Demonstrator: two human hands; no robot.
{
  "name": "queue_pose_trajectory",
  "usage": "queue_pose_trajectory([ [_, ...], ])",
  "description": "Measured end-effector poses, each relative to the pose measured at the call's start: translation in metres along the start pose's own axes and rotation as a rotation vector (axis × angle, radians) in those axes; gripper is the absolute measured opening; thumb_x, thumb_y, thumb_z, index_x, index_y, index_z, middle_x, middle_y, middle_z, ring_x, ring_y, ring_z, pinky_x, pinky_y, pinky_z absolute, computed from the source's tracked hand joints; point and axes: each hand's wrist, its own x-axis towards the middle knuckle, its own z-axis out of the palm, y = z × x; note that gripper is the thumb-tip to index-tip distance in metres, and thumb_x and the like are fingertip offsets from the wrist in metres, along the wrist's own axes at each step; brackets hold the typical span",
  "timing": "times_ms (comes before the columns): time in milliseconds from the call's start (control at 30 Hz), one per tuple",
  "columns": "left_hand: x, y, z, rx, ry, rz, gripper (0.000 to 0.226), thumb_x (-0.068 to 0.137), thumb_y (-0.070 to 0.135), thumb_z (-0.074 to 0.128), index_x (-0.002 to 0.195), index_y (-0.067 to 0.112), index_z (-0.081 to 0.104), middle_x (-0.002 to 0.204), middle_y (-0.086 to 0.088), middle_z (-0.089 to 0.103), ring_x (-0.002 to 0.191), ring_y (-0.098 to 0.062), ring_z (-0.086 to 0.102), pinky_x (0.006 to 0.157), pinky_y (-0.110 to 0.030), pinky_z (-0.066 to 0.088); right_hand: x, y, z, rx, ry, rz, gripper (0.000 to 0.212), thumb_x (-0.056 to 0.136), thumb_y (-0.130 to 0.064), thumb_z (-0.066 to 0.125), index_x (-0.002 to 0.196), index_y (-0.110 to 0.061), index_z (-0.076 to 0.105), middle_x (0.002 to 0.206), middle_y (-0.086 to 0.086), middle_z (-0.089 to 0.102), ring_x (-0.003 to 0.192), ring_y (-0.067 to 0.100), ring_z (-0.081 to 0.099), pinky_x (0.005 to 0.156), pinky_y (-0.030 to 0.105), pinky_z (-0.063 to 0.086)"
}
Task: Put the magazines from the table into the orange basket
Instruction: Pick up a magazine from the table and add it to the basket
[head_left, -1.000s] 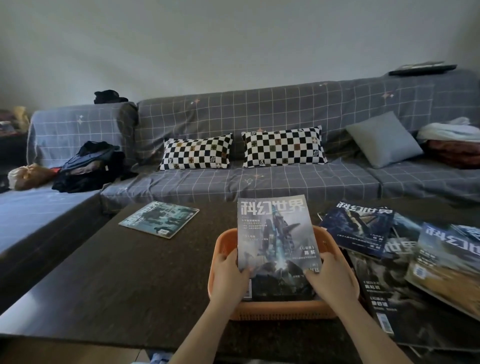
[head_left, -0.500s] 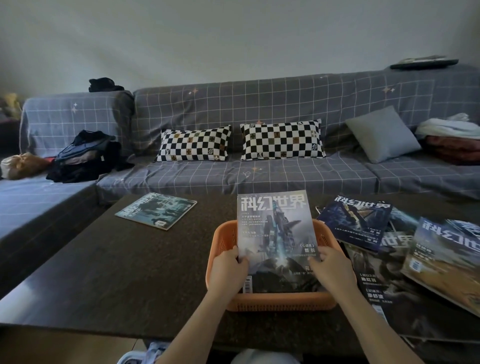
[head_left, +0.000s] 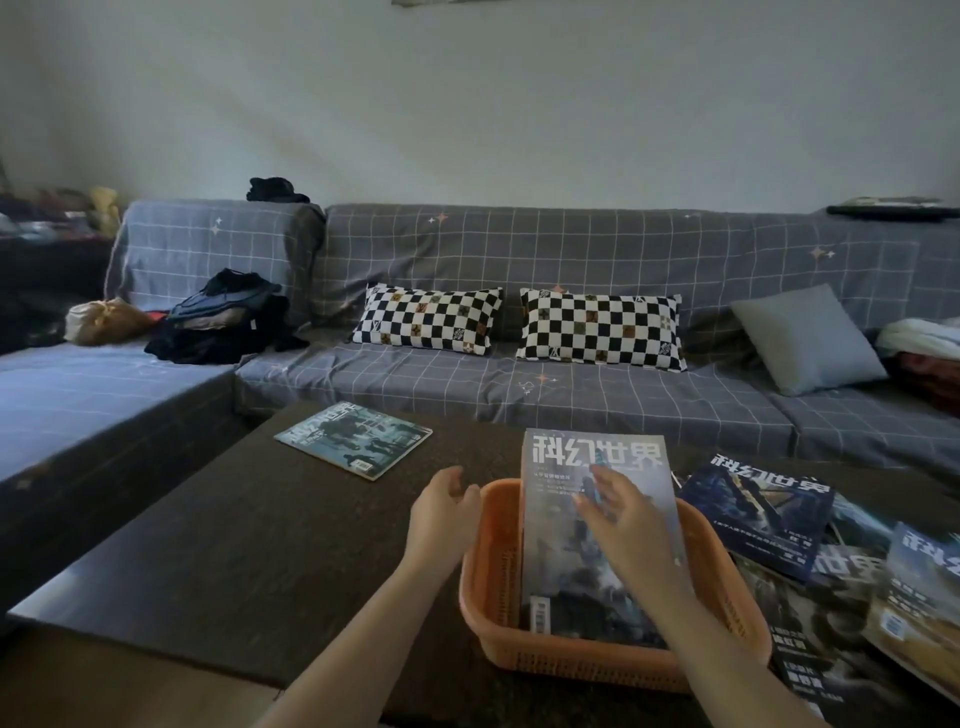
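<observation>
Head view: grey-blue glossy magazine (head_left: 597, 525) leans in orange slotted plastic basket (head_left: 540, 654), top edge over far rim. Left hand (head_left: 441, 512) loose, empty, just left of basket; right hand (head_left: 626, 519) fingers spread above cover. Advice: press cover flat, then reach right for dark magazine pile (head_left: 810, 566)

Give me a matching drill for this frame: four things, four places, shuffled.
Things:
1. magazine with grey-blue cover
2. teal magazine
3. left hand
4. plain grey cushion

Places:
A. lying alone on the table's far left part
B. on the sofa, right of the checkered pillows
C. standing in the orange basket, top sticking out past the far rim
D. beside the basket's left rim, holding nothing

Pairs: 1-C, 2-A, 3-D, 4-B
</observation>
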Motion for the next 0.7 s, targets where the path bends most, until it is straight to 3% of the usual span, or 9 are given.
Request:
queue_pose_trajectory([
  [67,0.019,-0.005,-0.021,0.01,0.039,-0.017,0.048,0.096,0.027,0.052,0.141,0.014,0.043,0.134,-0.007,0.056,0.116,-0.017,0.056,0.079,-0.018,0.042,0.019,-0.02,0.025,-0.008,-0.043,-0.029,0.048,0.088,-0.029,0.06,0.133,-0.021,0.046,0.133,0.002,0.055,0.117,0.015,0.054,0.091,0.024,0.044],
  [167,0.049,-0.017,-0.047,0.012,0.08,-0.05,0.047,0.097,0.028,0.05,0.141,0.012,0.044,0.134,-0.008,0.057,0.112,-0.019,0.057,0.08,-0.023,0.042,0.052,-0.042,0.065,0.013,-0.13,-0.083,0.048,0.088,-0.03,0.061,0.134,-0.021,0.046,0.133,0.004,0.055,0.118,0.015,0.054,0.087,0.021,0.045],
  [267,0.08,-0.034,-0.067,-0.001,0.113,-0.106,0.048,0.097,0.029,0.049,0.142,0.014,0.043,0.133,-0.006,0.057,0.088,-0.01,0.057,0.064,-0.02,0.044,0.086,-0.058,0.105,-0.013,-0.2,-0.12,0.048,0.088,-0.033,0.06,0.134,-0.023,0.046,0.132,0.002,0.056,0.116,0.013,0.055,0.088,0.023,0.046],
  [367,0.113,-0.052,-0.081,-0.007,0.159,-0.163,0.049,0.097,0.029,0.05,0.143,0.016,0.041,0.123,-0.002,0.058,0.068,0.001,0.05,0.047,-0.011,0.035,0.121,-0.062,0.146,-0.047,-0.244,-0.116,0.047,0.088,-0.032,0.06,0.132,-0.022,0.048,0.132,0.0,0.055,0.119,0.012,0.052,0.09,0.025,0.044],
  [467,0.145,-0.07,-0.093,0.024,0.168,-0.205,0.051,0.096,0.029,0.051,0.143,0.013,0.038,0.129,-0.007,0.056,0.086,-0.011,0.06,0.065,-0.023,0.045,0.154,-0.053,0.188,-0.087,-0.291,-0.1,0.047,0.089,-0.032,0.06,0.133,-0.019,0.048,0.133,0.001,0.054,0.118,0.013,0.053,0.088,0.026,0.045],
  [567,0.176,-0.093,-0.098,0.073,0.163,-0.277,0.056,0.096,0.033,0.051,0.145,0.013,0.033,0.14,-0.013,0.044,0.109,-0.025,0.057,0.088,-0.036,0.05,0.184,-0.036,0.23,-0.164,-0.338,-0.08,0.049,0.088,-0.034,0.06,0.133,-0.019,0.048,0.133,0.002,0.054,0.116,0.016,0.055,0.088,0.029,0.047],
  [700,0.206,-0.124,-0.093,0.16,0.138,-0.371,0.058,0.096,0.04,0.049,0.145,0.015,0.028,0.144,-0.014,0.036,0.122,-0.03,0.048,0.106,-0.047,0.038,0.218,-0.012,0.278,-0.29,-0.373,-0.064,0.049,0.087,-0.039,0.059,0.131,-0.019,0.049,0.127,0.002,0.06,0.112,0.019,0.058,0.087,0.031,0.048],
])
